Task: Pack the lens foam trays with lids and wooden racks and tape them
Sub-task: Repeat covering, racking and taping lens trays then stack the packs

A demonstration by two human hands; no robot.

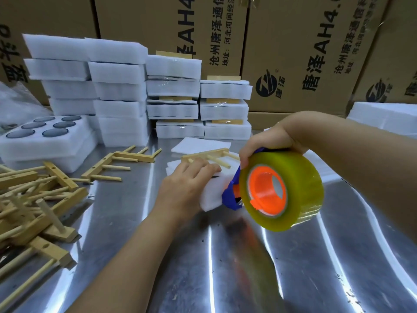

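The left hand presses its fingers flat on the foam tray at the middle of the metal table, just beside the wooden rack lying on top. The right hand curls round the tape dispenser, whose blue nose is at the tray's edge. If that pressure is light, the tape's pull could drag the tray, or tip the loose rack off, and the strip would likely land skewed.

Bare left hand, bare right hand, forearms uncovered (both arms)
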